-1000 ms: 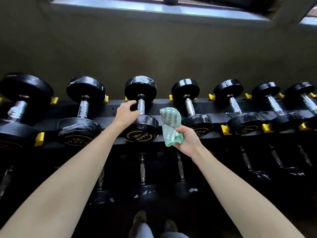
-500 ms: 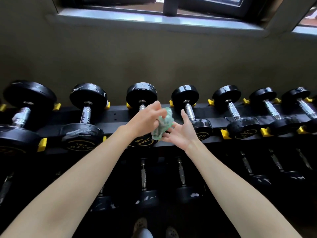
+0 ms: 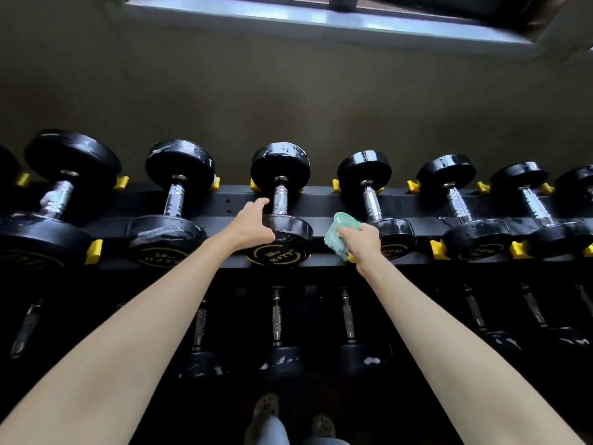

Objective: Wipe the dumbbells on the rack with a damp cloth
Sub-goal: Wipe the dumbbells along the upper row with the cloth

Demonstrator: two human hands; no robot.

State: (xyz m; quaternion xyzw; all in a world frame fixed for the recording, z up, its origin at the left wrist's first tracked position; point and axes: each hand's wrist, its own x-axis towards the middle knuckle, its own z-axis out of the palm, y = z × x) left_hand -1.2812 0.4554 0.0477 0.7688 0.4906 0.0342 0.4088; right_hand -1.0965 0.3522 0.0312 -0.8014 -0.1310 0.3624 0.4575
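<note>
The left hand (image 3: 253, 224) is released, a black chrome-handled dumbbell (image 3: 281, 202) right of its fingers. The right hand (image 3: 362, 241) grasps a crumpled green cloth (image 3: 339, 233).

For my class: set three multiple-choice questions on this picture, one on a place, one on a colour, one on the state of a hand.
1. Where is the green cloth?
A. On the floor.
B. In the right hand.
C. Draped over a handle.

2. What colour are the stops on the rack?
A. Red.
B. White.
C. Yellow.

3. What is the left hand doing?
A. Touching the near head of the dumbbell marked 10.
B. Holding the cloth.
C. Hanging at the side.

Answers:
1 B: its fingers curl round the cloth.
2 C: yellow blocks sit between the dumbbells.
3 A: it lies against that black head, holding nothing.
</note>
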